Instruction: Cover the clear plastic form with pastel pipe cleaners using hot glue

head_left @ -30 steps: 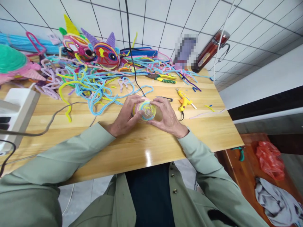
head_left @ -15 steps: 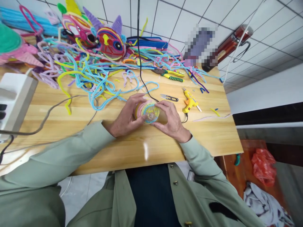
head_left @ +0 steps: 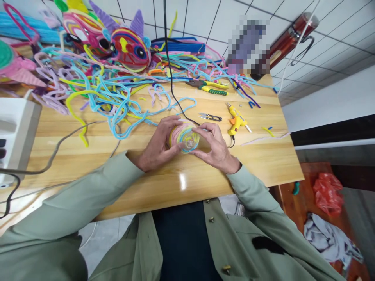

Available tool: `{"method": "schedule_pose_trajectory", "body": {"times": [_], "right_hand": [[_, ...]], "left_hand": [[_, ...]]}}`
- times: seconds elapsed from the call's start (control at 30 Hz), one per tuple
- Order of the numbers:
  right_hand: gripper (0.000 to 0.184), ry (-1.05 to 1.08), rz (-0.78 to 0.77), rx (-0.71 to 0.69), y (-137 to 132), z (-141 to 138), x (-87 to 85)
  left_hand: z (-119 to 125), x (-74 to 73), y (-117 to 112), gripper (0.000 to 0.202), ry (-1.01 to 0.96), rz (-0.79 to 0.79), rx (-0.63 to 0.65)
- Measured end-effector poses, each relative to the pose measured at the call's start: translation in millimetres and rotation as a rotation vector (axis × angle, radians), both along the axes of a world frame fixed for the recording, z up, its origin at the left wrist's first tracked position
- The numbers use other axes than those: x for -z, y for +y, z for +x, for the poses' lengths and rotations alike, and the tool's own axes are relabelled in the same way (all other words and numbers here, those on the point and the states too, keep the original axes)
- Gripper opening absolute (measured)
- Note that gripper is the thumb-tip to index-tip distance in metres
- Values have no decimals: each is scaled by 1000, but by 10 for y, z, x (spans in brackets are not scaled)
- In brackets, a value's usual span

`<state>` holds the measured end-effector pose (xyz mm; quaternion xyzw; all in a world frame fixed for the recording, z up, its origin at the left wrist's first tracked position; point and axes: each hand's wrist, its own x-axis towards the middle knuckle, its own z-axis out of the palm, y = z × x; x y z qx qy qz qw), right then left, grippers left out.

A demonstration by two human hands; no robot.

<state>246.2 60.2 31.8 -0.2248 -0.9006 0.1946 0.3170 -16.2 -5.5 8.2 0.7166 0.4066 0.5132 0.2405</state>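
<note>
White tile covers the wall point(head_left: 199, 17) behind a wooden table point(head_left: 158, 187). Along the table's far side spreads a pile point(head_left: 118, 99) of fuzzy strands, mostly light blue, lilac and yellow. At the left edge is a white power strip point(head_left: 27, 128); at the far right corner, a red-brown flask point(head_left: 283, 47). Two horned figures point(head_left: 131, 50) sit side by side at the back of the pile.

Both hands meet over the table's middle, at a round piece wound in pink, yellow and blue point(head_left: 177, 136), its clear end turned toward the right hand. The left hand point(head_left: 159, 144) wraps its pink side, fingers over the far side, thumb at the near edge. The right hand point(head_left: 218, 150) curves in a wide C, fingertips and thumb at the rim.

Beyond lie green-and-yellow pliers point(head_left: 217, 92), with a yellow glue gun point(head_left: 235, 121) nearer, right of the snips point(head_left: 216, 118). Further right is a thin yellow scrap point(head_left: 268, 132).
</note>
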Motion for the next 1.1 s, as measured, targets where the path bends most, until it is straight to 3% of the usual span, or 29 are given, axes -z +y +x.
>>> {"method": "schedule_pose_trajectory", "body": {"times": [0.23,0.77,0.93,1.1], "right_hand": [[76,-40,23,-10,22,15,-10],[72,-30,-57,-8,85,-32,25],[70,-17,-110,-10,138,-57,105],[69,65,-65,-33,179,-126,236]], "left_hand": [[38,-38,-18,41,-126,-114,38],[-42,-4,41,60,67,-72,-44],[-51,16,99,70,67,-130,-55],[-123,-40,80,83,99,-167,-39]]}}
